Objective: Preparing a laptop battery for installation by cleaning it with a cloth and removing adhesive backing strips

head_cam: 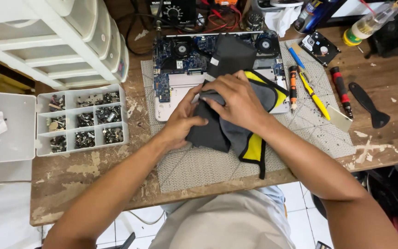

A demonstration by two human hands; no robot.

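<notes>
At the centre of the frame both hands work a grey and black cloth with yellow trim (247, 138), which lies bunched over the lower edge of an opened laptop (180, 64) and spills down onto the grey woven mat (199, 166). The right hand (238, 99) lies on top of the cloth, fingers curled and pressing down onto a fold; its grip is closed on the fabric. The left hand (183, 121) comes in from the lower left, thumb and fingers pinching the cloth's left edge, so its grip is likewise closed on the fabric. The two hands touch each other over the cloth.

The laptop sits at the upper middle of the frame with its back cover off, showing a blue circuit board and two round fans. A dark flap of the cloth covers its middle part.

To the right on the mat lie an orange-and-black screwdriver (293, 85), a yellow-handled tool (314, 97) and a blue one (295, 55). Further right, on the wooden worktop (383, 92), lie a red-and-black screwdriver (340, 85), a black pry tool (368, 103) and a bare hard drive (319, 47). At the left of the frame an open compartment box of small screws (84, 121) stands beside white plastic drawers (70, 41).
</notes>
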